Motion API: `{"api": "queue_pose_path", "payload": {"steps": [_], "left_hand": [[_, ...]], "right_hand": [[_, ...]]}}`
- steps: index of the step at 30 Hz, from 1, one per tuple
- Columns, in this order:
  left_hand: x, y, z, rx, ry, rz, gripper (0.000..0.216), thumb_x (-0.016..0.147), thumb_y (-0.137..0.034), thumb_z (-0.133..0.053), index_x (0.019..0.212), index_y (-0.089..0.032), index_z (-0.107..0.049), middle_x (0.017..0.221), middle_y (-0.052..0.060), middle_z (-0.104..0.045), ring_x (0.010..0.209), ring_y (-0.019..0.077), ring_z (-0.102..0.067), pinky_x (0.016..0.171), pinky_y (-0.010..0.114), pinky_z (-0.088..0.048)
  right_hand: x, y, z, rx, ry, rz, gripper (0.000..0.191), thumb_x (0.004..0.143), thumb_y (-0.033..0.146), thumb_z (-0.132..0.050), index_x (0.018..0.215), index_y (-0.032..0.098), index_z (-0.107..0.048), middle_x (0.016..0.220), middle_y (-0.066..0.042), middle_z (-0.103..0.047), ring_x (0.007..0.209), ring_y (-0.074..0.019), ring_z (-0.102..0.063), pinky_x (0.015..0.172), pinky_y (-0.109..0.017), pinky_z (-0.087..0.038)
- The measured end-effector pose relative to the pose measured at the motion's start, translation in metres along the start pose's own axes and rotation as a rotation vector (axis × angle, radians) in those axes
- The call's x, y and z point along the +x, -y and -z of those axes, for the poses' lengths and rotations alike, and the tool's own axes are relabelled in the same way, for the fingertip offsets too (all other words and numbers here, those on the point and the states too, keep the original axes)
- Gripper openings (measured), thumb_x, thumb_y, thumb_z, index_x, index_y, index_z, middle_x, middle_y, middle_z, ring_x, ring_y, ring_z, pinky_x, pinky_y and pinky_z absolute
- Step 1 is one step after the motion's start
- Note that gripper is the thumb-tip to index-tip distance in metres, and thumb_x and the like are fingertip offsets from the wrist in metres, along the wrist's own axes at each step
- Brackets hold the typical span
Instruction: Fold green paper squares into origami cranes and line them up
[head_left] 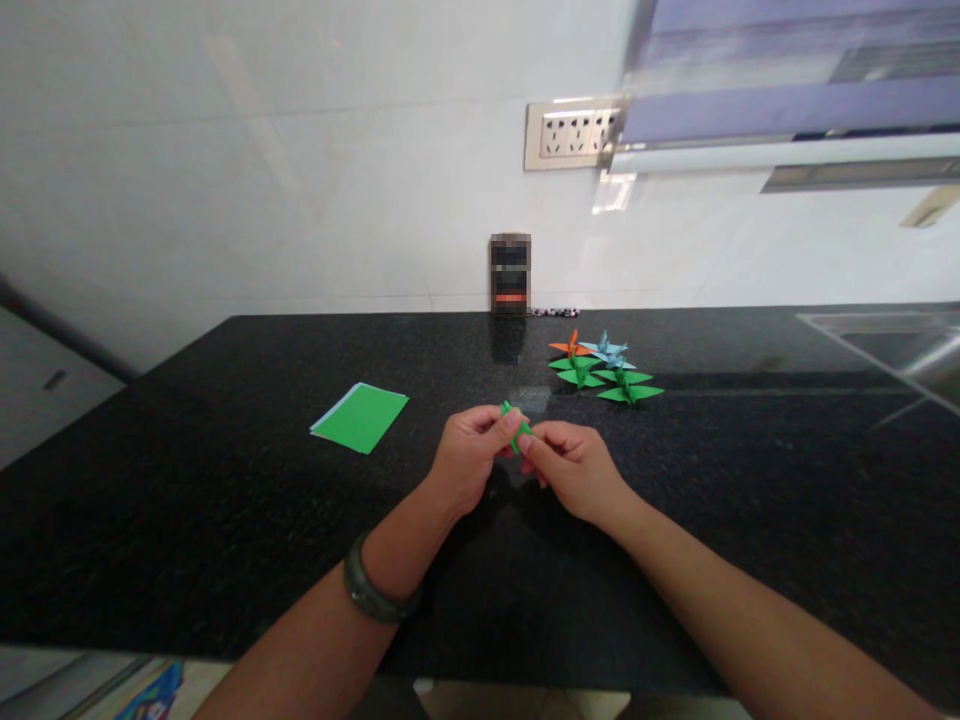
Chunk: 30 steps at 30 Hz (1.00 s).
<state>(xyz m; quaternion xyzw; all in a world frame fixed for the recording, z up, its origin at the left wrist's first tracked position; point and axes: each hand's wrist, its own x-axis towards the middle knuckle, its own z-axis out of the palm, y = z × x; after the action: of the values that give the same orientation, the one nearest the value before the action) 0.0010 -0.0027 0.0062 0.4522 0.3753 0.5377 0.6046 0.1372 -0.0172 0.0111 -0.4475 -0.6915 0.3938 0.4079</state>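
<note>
A small folded piece of green paper [514,428] is pinched between my two hands above the dark countertop. My left hand [472,450] grips its left side with thumb and fingers, while my right hand [574,462] pinches the right side. Fingertips cover much of the paper, so its full shape is hidden. Beyond my right hand stand several folded paper cranes: green ones [630,390], an orange one [572,346] and light blue ones [606,348]. To the left of my left hand lies a stack of square paper [361,418], green on top with light blue edges showing.
A phone [510,275] leans against the white tiled wall, a beaded strap [555,313] beside it. A socket panel [574,134] is on the wall. At the far right of the black countertop [225,520] is a sink edge [874,355].
</note>
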Motion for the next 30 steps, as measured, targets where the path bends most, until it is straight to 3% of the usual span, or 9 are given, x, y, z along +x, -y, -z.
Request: {"api": "queue_pose_path", "payload": {"steps": [4, 11, 18, 30], "left_hand": [[0.0003, -0.0003, -0.0018, -0.131, -0.003, -0.007, 0.024, 0.066, -0.035, -0.070, 0.067, -0.014, -0.058, 0.057, -0.003, -0.054, 0.050, 0.0071, -0.047, 0.048, 0.020, -0.039], [0.0013, -0.0023, -0.0019, -0.232, 0.117, 0.108, 0.032, 0.072, -0.044, -0.063, 0.069, -0.016, -0.049, 0.052, -0.005, -0.048, 0.042, 0.0089, -0.047, 0.042, 0.022, -0.041], [0.0000, -0.0007, -0.0033, -0.270, 0.150, 0.126, 0.033, 0.072, -0.045, -0.063, 0.070, -0.016, -0.048, 0.052, -0.005, -0.046, 0.044, 0.0090, -0.047, 0.041, 0.021, -0.041], [0.0006, 0.0008, -0.0009, -0.264, 0.157, 0.140, 0.030, 0.074, -0.043, -0.061, 0.070, -0.017, -0.048, 0.053, -0.005, -0.046, 0.042, 0.0094, -0.046, 0.040, 0.023, -0.041]], "right_hand": [[0.0006, -0.0013, 0.0013, 0.040, 0.014, -0.002, 0.031, 0.081, 0.037, -0.051, 0.060, 0.015, -0.058, 0.048, 0.002, -0.051, 0.043, -0.0075, -0.045, 0.045, -0.020, -0.035], [0.0042, -0.0041, 0.0017, 0.445, 0.126, -0.088, 0.041, 0.080, 0.053, -0.048, 0.072, 0.014, -0.059, 0.065, -0.002, -0.061, 0.048, -0.0085, -0.053, 0.049, -0.023, -0.043], [0.0035, -0.0041, -0.0006, 0.418, 0.099, -0.132, 0.029, 0.066, 0.041, -0.069, 0.075, 0.015, -0.060, 0.061, 0.002, -0.059, 0.045, -0.0064, -0.050, 0.045, -0.021, -0.039], [0.0042, -0.0046, -0.0002, 0.407, 0.137, -0.131, 0.023, 0.072, 0.037, -0.063, 0.075, 0.014, -0.059, 0.062, 0.001, -0.059, 0.048, -0.0068, -0.051, 0.048, -0.021, -0.042]]}}
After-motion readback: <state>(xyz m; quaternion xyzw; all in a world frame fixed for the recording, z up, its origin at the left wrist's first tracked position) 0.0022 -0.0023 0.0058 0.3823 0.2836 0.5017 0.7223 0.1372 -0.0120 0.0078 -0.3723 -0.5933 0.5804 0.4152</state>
